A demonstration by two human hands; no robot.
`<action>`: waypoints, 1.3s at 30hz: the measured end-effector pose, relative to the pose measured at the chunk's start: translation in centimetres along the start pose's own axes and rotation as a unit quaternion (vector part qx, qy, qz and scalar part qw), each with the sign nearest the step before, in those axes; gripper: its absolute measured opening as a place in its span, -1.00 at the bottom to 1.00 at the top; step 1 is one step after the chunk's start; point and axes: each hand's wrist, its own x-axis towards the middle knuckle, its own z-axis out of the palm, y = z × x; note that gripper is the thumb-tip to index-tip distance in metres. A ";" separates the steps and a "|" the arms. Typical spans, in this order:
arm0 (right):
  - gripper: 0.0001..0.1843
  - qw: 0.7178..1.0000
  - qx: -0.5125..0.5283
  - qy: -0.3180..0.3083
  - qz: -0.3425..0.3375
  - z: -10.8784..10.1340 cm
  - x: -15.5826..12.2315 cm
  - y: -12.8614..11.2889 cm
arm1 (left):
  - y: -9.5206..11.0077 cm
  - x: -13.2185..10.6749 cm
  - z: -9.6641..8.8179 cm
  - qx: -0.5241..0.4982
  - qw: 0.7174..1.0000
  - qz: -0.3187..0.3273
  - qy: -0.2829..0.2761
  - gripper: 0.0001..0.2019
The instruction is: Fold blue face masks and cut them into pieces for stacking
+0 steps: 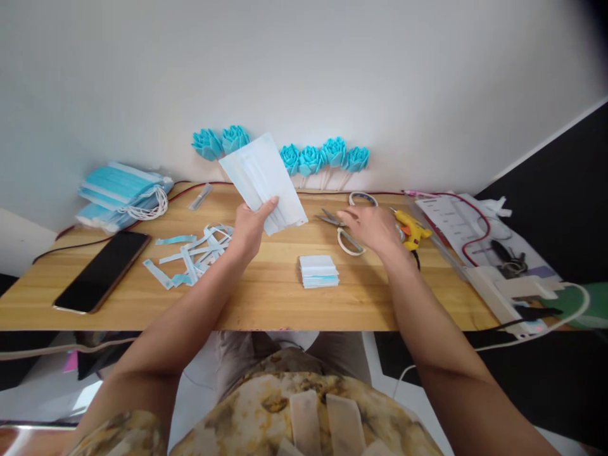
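My left hand (255,227) grips an opened-out sheet of pale face-mask fabric (264,180), thumb on top, raised above the table and tilted. With its fingers closed at the pivot, my right hand (373,227) is on a pair of scissors (350,242) with white handles; the blades point left. Between my arms lies a neat stack of cut white and light-blue mask pieces (318,271). Trimmed mask strips (190,258) are heaped loosely beside my left forearm. A yellow glue gun (414,229) rests just right of my right hand.
Several blue fabric flowers (311,159) on sticks lean against the wall. At the left are a pack of blue masks (121,187) and a black phone (102,271). A power strip (503,297), keys (514,263) and cables occupy the right end of the wooden table (270,310).
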 end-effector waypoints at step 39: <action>-0.67 0.778 0.628 -0.006 0.014 4.6 1.0 -5.3 | -0.2 0.7 -1.1 0.081 0.988 -0.006 -0.129 -0.57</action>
